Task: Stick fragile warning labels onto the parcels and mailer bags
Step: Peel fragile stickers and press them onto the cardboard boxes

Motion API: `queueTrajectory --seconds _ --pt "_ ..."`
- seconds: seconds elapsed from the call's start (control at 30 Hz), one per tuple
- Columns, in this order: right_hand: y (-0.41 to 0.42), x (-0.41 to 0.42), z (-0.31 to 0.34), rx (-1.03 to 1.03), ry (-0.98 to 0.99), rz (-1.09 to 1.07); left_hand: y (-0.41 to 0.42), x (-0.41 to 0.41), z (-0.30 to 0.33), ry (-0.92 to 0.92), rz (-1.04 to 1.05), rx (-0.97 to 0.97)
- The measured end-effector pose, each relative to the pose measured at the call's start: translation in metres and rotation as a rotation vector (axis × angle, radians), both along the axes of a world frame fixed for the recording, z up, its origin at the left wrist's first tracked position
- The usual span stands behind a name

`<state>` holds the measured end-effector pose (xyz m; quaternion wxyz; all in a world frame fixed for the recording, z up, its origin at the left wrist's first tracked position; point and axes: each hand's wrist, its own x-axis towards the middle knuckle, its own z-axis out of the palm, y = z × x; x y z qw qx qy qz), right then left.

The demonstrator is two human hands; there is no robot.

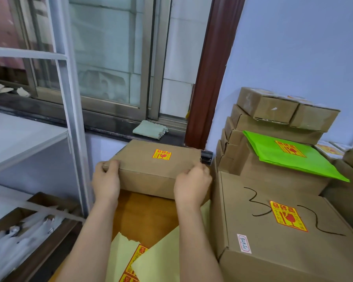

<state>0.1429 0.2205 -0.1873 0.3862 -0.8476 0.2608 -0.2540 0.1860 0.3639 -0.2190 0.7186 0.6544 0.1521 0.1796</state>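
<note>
Item: box [151, 165], labelled. My left hand [106, 180] grips its near-left corner, fingers curled over the top edge; my right hand [192, 186] clasps the near-right corner the same way. One hand per corner keeps it level. It sits at the far end of the tabletop [145, 216], below the windowsill, close to the wall.

Label [161, 154]: red and yellow, flat on the box top, near centre, so it reads from above.

Big box [283, 231]: to the right, just beside my right hand, already carrying its own label [287, 218].

Green mailer [293, 153]: labelled too, laid sloping on the stack [273, 119] of boxes behind (done pile, I judge).

Label sheets [130, 261]: nearest me, between my forearms, within easy reach for the next parcel; part of the backing looks peeled bare.
</note>
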Motion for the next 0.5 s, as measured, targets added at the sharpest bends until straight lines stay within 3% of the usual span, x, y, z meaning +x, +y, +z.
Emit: queueTrajectory --seconds 0.27,0.43,0.5 --pt "0.003 0.002 -0.019 -0.148 0.241 -0.033 0.001 0.012 -0.019 0.183 -0.05 0.261" --pt "0.013 -0.004 -0.013 -0.23 0.183 0.042 -0.009 0.009 -0.017 0.152 -0.18 0.34" --pt "0.016 -0.006 -0.009 -0.217 0.139 0.066 -0.012 0.007 -0.018 0.118 -0.087 0.466"
